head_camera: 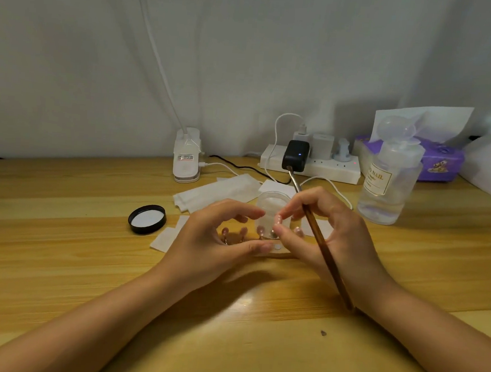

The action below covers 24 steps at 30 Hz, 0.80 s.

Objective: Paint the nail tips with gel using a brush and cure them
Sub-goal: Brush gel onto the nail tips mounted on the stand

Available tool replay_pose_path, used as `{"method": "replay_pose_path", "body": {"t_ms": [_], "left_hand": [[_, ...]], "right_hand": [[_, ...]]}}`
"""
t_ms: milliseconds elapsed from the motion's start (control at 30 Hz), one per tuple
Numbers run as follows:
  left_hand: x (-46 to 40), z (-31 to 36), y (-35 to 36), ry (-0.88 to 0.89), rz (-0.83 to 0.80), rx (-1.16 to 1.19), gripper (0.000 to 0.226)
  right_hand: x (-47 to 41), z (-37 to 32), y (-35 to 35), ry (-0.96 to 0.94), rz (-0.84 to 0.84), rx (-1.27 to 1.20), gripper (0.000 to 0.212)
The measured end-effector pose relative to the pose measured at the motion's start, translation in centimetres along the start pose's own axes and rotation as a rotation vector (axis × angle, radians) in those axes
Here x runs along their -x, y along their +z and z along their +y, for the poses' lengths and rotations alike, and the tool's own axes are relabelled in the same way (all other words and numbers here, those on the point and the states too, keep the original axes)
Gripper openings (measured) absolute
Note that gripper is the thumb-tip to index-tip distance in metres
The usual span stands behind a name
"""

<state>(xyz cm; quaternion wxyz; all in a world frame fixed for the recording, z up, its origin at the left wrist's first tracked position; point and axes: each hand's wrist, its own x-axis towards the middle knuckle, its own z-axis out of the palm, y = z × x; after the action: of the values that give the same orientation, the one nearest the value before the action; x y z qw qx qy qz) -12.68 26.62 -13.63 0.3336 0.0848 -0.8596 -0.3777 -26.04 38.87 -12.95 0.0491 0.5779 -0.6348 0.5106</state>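
Several pinkish nail tips [243, 231] stand on a small holder on the wooden table [61, 231], partly hidden behind my fingers. My left hand [205, 241] curls around the holder's left side, its thumb lying along the holder's front edge. My right hand [322, 234] grips a brown-handled brush [325, 256]; the metal end points up and away, the handle end rests near my wrist. The right fingertips pinch at a nail tip by the holder's right end. A small clear jar [272, 205] stands just behind the holder.
A black jar lid [147, 219] lies to the left. White wipes [217, 191] are spread behind. A clear "NAIL" liquid bottle [386, 184] stands at right, a purple tissue pack [440, 163] behind it. A power strip [312, 164] with chargers and a white clip lamp [186, 158] line the wall.
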Motion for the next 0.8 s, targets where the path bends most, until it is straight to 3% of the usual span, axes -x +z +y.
{"method": "replay_pose_path", "body": {"t_ms": [367, 800], "left_hand": [[0.0, -0.9, 0.1, -0.153, -0.06, -0.109, 0.044], [0.1, -0.9, -0.1, -0.125, -0.069, -0.113, 0.034]], "right_hand": [[0.0, 1.3, -0.5, -0.1, -0.134, 0.192, 0.02], [-0.1, 1.5, -1.1, -0.139, -0.189, 0.268, 0.032]]}}
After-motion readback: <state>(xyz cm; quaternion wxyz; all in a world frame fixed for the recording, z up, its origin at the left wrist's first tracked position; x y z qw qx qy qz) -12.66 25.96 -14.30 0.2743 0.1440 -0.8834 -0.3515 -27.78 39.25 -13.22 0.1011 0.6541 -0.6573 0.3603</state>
